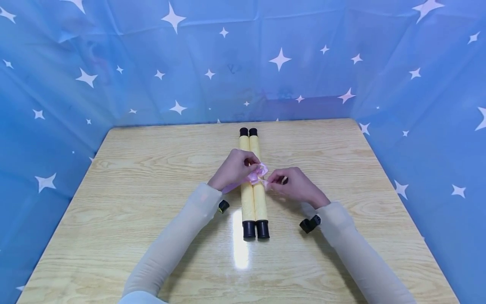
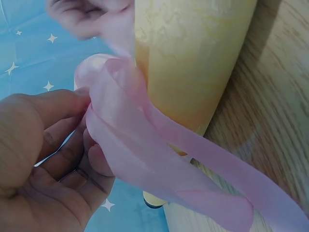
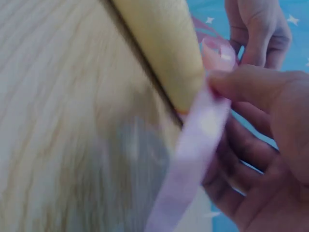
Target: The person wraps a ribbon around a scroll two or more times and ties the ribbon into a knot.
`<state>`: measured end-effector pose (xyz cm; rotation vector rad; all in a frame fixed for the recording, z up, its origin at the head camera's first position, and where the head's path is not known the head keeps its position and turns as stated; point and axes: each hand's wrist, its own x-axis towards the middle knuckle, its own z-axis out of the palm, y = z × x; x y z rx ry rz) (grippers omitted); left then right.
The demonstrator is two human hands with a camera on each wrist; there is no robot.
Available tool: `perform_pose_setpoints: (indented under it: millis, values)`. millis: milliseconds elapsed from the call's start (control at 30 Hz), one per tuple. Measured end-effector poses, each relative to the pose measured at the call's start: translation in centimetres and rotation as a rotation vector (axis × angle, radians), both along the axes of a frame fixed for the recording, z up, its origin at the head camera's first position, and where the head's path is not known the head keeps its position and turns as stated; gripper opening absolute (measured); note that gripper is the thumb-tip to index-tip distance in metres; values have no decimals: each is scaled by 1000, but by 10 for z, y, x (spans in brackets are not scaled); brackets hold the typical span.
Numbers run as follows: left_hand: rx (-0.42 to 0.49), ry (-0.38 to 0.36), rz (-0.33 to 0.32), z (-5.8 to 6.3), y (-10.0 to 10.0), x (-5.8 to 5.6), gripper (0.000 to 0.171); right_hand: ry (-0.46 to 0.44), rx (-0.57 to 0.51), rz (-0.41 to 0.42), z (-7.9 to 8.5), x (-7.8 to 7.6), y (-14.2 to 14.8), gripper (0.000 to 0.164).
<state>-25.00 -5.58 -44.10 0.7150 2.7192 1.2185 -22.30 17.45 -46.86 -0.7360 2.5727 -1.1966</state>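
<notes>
Two pale yellow scrolls [image 1: 248, 207] with black end knobs lie side by side on the table. A pink satin ribbon [image 2: 130, 135] is looped over their middle. My left hand [image 1: 236, 166] pinches a loop of it between thumb and fingertips, above the left scroll. Just right of the scrolls, my right hand [image 1: 294, 184] pinches another part of the ribbon. In the right wrist view a ribbon tail [image 3: 188, 150] hangs down from the right thumb and fingers. The left wrist view shows ribbon lengths trailing across the scroll's side.
The wood-grain table [image 1: 152, 160] extends around the scrolls on all sides. Behind and beside it hangs a blue cloth [image 1: 212, 50] with white stars. A small black device is worn at each wrist.
</notes>
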Motion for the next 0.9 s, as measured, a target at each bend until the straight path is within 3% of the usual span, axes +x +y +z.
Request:
perform_pose_setpoints:
  millis: [233, 467, 567, 700, 900]
  values:
    - [23, -16, 7, 1, 1, 1, 8, 117, -122, -136, 4, -1, -17, 6]
    - [66, -31, 4, 1, 0, 3, 8, 127, -163, -287, 5, -4, -32, 23]
    - [97, -72, 5, 2, 0, 5, 8, 133, -149, -310, 4, -7, -34, 25]
    - [108, -123, 6, 2, -1, 7, 4, 150, -119, -314, 3, -9, -34, 8]
    - [182, -210, 10, -1, 4, 9, 13, 140, -128, -320, 1, -9, -35, 15]
